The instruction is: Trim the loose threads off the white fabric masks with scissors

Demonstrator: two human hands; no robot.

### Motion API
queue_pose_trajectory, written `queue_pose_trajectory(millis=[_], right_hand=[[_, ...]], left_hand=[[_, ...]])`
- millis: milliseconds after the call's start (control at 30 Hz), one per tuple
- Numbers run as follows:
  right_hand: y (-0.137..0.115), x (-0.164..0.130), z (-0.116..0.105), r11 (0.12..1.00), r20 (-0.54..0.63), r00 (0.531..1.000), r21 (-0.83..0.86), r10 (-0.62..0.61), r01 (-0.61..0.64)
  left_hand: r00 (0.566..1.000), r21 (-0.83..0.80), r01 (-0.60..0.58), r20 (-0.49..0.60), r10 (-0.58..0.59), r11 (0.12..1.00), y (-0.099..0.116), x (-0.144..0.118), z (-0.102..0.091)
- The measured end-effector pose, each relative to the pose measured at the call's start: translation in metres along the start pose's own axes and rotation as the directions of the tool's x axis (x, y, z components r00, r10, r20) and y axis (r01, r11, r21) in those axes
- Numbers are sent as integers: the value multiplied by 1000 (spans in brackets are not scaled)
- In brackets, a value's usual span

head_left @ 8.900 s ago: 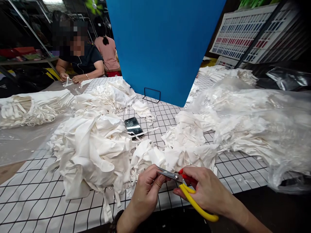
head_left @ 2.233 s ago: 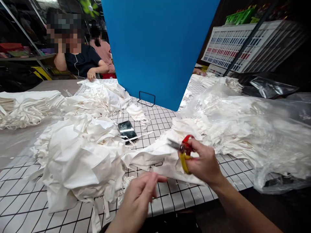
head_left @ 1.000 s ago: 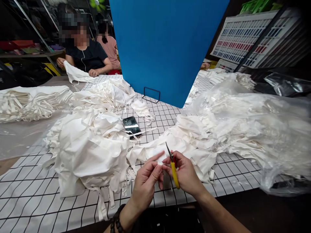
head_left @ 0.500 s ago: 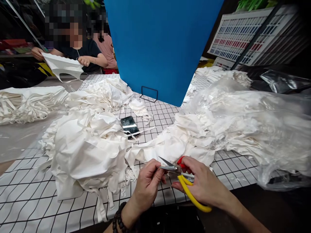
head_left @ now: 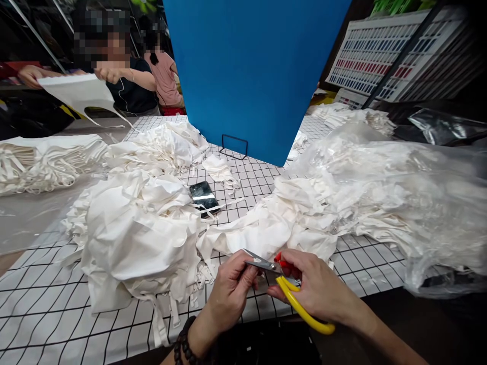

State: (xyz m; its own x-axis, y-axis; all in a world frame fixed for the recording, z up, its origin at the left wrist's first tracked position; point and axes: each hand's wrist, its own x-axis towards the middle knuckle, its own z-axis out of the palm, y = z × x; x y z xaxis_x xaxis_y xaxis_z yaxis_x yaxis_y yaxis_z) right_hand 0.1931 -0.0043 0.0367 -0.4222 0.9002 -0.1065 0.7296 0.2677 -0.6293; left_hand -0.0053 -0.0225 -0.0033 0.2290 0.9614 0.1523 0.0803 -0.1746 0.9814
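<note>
A counter [head_left: 41, 314] topped with a black-lined white grid spreads across the scene, a tall blue panel [head_left: 258, 76] standing at its far middle. A clear plastic bag [head_left: 437, 203] covers white fabric at right, a large white heap [head_left: 140, 228] lies near left, and a lower white pile [head_left: 266, 228] sits between them. In front of that pile, the right hand [head_left: 315, 286] grips the red-and-yellow scissors [head_left: 273, 266], blades slightly parted and tips at the left hand [head_left: 232, 286], whose thumb and fingertips pinch together; anything between them is hidden. A dark phone [head_left: 204, 196] lies beyond.
</note>
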Motion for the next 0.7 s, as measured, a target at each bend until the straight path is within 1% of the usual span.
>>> queue_pose_trajectory(millis=[167,367,500,633,700], right_hand=[[4,-2,2,998,-29,1000,-65,12,-14],[4,-2,-1,995,-51,997,-88,-57,52],[5,-1,1,994,-48,997,-94,-54,49],[9,0,7,997,-62,997,-67,-50,46],[11,0,9,999,-52,998,0,-45,45]], left_hand=[[1000,9,28,8,-28,1000,-1,-2,-1],[998,67,41,43,-44,997,-4,-3,-5],[997,83,45,56,-49,996,-4,-3,-7],[996,30,66,61,-67,997,-5,-3,-5],[995,-25,84,56,-82,996,-4,-3,-4]])
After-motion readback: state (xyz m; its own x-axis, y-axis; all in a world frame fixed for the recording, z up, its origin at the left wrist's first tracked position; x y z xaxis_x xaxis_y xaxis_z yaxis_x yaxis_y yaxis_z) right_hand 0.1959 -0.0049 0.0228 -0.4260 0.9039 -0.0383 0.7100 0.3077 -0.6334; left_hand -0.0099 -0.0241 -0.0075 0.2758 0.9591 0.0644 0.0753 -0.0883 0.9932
